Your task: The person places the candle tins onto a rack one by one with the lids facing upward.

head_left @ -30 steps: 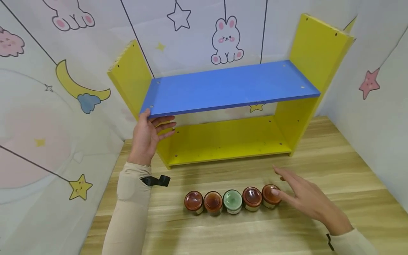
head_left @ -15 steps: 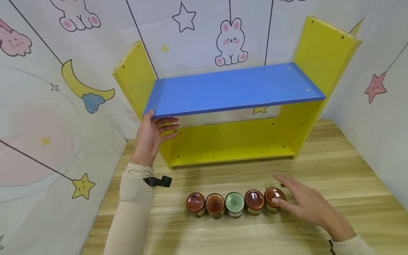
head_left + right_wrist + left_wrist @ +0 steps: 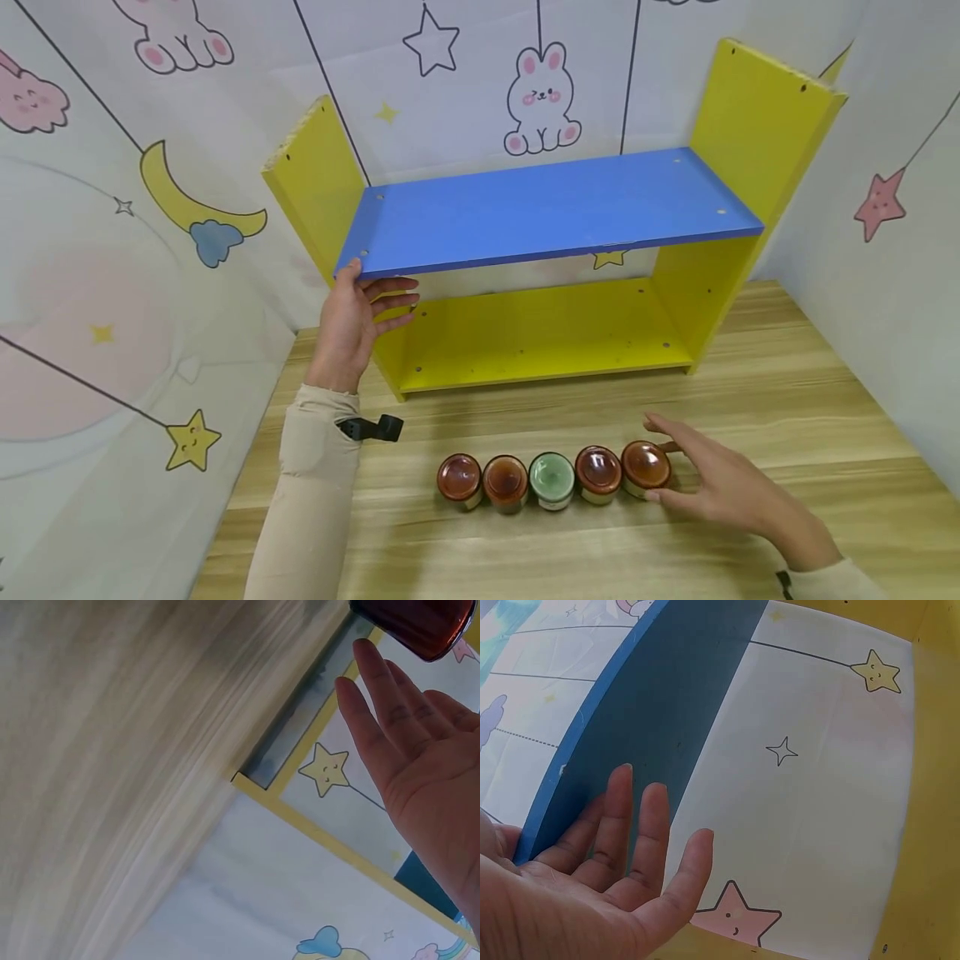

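Note:
In the head view my left hand (image 3: pixel 347 329) holds the left front corner of a blue shelf board (image 3: pixel 555 212), thumb on top and fingers spread beneath. The left wrist view shows those fingers (image 3: pixel 653 825) reaching along the board's underside. Low on the right, my right hand (image 3: pixel 723 487) is spread beside a reddish-brown glass jar (image 3: pixel 646 464), the rightmost of a row. Its thumb is right at the jar's near side, the fingers beyond its right side. In the right wrist view the fingers are fairly straight below the jar (image 3: pixel 424 626).
Left of that jar stand a dark red jar (image 3: pixel 598 469), a green jar (image 3: pixel 552 476) and further brown ones (image 3: pixel 506 478) on the wood-grain table (image 3: pixel 525 558). Behind them is the yellow shelf unit, with side panels (image 3: pixel 761 125) and a bottom board (image 3: pixel 540 333). Printed cloth walls surround it.
My right hand has lowered slightly, and its thumb has shifted from over the rightmost jar's top to its near side. My left hand keeps its hold on the blue board.

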Available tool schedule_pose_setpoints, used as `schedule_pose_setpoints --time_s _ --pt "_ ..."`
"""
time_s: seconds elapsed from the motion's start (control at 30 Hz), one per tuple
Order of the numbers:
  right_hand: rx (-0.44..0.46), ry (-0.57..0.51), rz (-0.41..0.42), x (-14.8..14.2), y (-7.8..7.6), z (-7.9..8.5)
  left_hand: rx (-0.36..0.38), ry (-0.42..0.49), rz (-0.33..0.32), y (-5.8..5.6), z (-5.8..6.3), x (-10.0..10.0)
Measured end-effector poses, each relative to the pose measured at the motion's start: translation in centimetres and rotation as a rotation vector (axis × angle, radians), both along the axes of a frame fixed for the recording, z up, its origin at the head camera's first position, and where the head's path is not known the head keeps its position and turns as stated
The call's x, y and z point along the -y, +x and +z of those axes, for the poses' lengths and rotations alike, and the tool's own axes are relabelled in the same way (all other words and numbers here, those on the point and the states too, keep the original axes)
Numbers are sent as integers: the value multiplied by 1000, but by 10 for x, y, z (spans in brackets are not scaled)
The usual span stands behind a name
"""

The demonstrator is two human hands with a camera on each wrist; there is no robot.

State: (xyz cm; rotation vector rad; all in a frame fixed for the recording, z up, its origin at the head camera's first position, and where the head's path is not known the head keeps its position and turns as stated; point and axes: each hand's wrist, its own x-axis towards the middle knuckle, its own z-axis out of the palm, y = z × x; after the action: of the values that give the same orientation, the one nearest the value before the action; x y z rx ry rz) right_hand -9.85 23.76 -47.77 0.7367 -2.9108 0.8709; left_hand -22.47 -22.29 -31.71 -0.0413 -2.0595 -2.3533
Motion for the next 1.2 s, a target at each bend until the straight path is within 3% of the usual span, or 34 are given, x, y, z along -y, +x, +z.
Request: schedule_pose_setpoints --time_s 0.23,0.63,1.2 --pt "19 -48 48 -4 1 -7 6 5 -1 0 0 0" --pt "61 -60 15 -2 2 -11 3 9 -1 1 -1 1" --pt "21 -14 38 3 -5 -14 8 9 1 -1 -1 0"
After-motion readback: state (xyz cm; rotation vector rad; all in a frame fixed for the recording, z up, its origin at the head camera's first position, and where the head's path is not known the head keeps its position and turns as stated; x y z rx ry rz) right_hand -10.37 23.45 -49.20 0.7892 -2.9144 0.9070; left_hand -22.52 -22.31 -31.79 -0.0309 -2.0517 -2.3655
